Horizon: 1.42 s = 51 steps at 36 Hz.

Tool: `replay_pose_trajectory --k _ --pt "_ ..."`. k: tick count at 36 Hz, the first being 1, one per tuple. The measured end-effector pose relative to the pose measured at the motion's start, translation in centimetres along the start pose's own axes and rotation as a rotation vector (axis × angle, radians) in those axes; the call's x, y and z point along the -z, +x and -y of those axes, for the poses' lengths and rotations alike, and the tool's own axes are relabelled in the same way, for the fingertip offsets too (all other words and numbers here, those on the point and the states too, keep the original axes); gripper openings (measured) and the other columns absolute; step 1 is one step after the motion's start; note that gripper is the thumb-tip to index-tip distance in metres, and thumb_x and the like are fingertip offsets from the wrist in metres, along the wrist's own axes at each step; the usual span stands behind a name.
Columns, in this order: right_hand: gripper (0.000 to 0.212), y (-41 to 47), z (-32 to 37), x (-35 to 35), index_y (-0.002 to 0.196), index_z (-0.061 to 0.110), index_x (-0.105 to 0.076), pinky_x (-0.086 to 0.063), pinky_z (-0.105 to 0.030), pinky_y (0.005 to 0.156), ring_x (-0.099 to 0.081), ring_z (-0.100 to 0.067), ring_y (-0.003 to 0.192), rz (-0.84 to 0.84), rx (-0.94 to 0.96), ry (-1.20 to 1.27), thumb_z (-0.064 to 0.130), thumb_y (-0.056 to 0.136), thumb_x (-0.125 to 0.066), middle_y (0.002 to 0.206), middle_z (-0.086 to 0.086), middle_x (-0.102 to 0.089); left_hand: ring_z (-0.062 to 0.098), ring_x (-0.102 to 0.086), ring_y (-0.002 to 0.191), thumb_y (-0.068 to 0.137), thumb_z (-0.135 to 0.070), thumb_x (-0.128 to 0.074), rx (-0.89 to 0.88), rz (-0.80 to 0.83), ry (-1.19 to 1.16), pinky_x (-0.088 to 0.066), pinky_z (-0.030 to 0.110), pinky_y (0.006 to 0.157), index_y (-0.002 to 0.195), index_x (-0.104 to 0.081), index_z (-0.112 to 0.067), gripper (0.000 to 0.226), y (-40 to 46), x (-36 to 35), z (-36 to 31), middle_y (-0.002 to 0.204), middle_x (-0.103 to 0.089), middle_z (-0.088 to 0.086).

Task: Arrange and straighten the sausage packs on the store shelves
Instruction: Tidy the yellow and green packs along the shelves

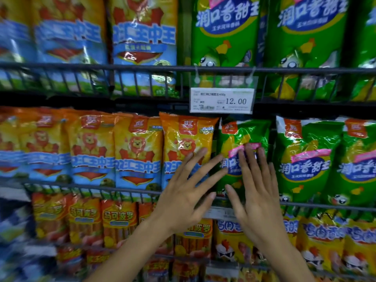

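Green sausage pack (242,135) on the middle shelf's wire rail (101,187): right hand (258,192) flat, fingers spread, apparently touching it; left hand (187,192) splayed over the neighbouring orange pack (185,139)

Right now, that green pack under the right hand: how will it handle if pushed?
The green pack looks crinkled and glossy, so likely floppy and slippery under the right hand. Standing upright behind the shelf rail, it may lean rather than slide.
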State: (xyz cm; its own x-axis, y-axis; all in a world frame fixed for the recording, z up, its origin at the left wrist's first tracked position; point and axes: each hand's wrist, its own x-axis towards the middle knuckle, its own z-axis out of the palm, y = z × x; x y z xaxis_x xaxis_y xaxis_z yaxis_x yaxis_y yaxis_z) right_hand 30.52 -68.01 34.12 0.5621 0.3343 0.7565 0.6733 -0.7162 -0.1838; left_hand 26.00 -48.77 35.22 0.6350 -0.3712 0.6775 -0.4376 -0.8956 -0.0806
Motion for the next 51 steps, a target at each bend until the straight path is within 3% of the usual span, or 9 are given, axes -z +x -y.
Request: replay_pose_trajectory --k 13,16,20,24,32,36,39,43,51 --pt "0.076 -0.6 6.5 -0.8 0.161 0.033 -0.015 -0.009 -0.006 0.115 -0.009 0.011 0.148 0.034 -0.114 0.173 0.045 0.096 -0.052 0.160 0.021 -0.020 0.027 -0.013 0.157 0.107 -0.030 -0.048 0.033 -0.017 0.131 -0.023 0.055 0.123 0.159 -0.030 -0.020 0.056 -5.9 4.0 8.6 0.169 -0.018 0.002" --pt "0.078 -0.1 8.4 -1.8 0.160 0.041 -0.004 -0.010 -0.015 0.115 -0.003 0.014 0.144 0.039 -0.161 0.151 0.056 0.095 -0.045 0.158 0.024 -0.012 0.026 -0.003 0.158 0.109 -0.039 -0.039 0.033 0.068 0.201 -0.014 0.052 0.126 0.163 -0.016 -0.026 0.061 -6.1 4.3 9.2 0.171 -0.006 0.003" --pt "0.080 0.6 10.0 -3.1 0.161 0.034 -0.009 -0.042 -0.026 0.101 -0.010 0.013 0.141 0.006 -0.219 0.129 0.053 0.096 -0.051 0.160 0.022 -0.010 0.026 0.004 0.158 0.109 -0.046 -0.032 0.043 0.105 0.249 -0.009 0.050 0.125 0.164 -0.006 -0.028 0.063 -6.2 4.3 9.3 0.172 0.004 0.004" --pt "0.076 1.2 10.9 -4.4 0.159 0.031 -0.012 -0.027 -0.022 0.101 0.006 0.033 0.124 -0.037 -0.290 0.167 0.047 0.098 -0.053 0.161 0.015 -0.021 0.025 0.004 0.158 0.109 -0.051 -0.030 0.023 0.124 0.249 -0.007 0.050 0.126 0.163 -0.006 -0.028 0.064 -6.6 4.7 9.9 0.172 0.004 0.003" --pt "0.074 1.4 11.1 -5.7 0.160 0.030 -0.018 -0.041 -0.022 0.095 -0.020 0.020 0.128 -0.146 -0.302 0.152 0.047 0.098 -0.055 0.161 0.008 -0.029 0.025 0.004 0.158 0.108 -0.057 -0.024 -0.003 0.142 0.282 -0.006 0.051 0.125 0.163 -0.005 -0.031 0.064 -6.9 5.2 11.0 0.172 0.004 0.003" --pt "0.081 1.3 11.2 -5.6 0.160 0.038 -0.006 -0.053 -0.033 0.088 -0.043 -0.011 0.136 -0.138 -0.292 0.148 0.056 0.097 -0.053 0.161 0.015 -0.022 0.027 0.003 0.158 0.107 -0.056 -0.025 -0.009 0.129 0.303 -0.003 0.054 0.125 0.163 -0.007 -0.031 0.064 -7.0 5.1 10.9 0.172 0.002 0.004" --pt "0.084 1.5 11.3 -5.9 0.160 0.038 0.006 -0.049 -0.025 0.061 -0.068 -0.023 0.102 -0.103 -0.291 0.086 0.067 0.097 -0.043 0.164 0.003 -0.022 0.030 0.004 0.158 0.107 -0.057 -0.025 -0.011 0.127 0.302 -0.003 0.055 0.124 0.163 -0.007 -0.032 0.064 -7.0 5.1 10.8 0.172 0.003 0.004" --pt "0.088 1.4 10.9 -6.6 0.161 0.031 0.007 -0.035 -0.017 0.052 -0.071 -0.027 0.085 -0.107 -0.266 -0.001 0.070 0.096 -0.038 0.162 -0.004 -0.031 0.033 0.006 0.157 0.106 -0.058 -0.026 0.012 0.128 0.293 -0.004 0.059 0.123 0.163 -0.004 -0.033 0.066 -6.9 5.1 10.7 0.172 0.005 0.002" --pt "0.089 1.0 10.8 -6.9 0.162 0.023 0.003 -0.049 -0.025 0.063 -0.069 -0.024 0.094 -0.110 -0.278 -0.051 0.071 0.097 -0.035 0.156 -0.007 -0.040 0.036 0.006 0.157 0.106 -0.058 -0.026 0.013 0.121 0.281 -0.003 0.061 0.122 0.163 -0.005 -0.034 0.065 -7.0 4.8 10.8 0.172 0.005 0.001"
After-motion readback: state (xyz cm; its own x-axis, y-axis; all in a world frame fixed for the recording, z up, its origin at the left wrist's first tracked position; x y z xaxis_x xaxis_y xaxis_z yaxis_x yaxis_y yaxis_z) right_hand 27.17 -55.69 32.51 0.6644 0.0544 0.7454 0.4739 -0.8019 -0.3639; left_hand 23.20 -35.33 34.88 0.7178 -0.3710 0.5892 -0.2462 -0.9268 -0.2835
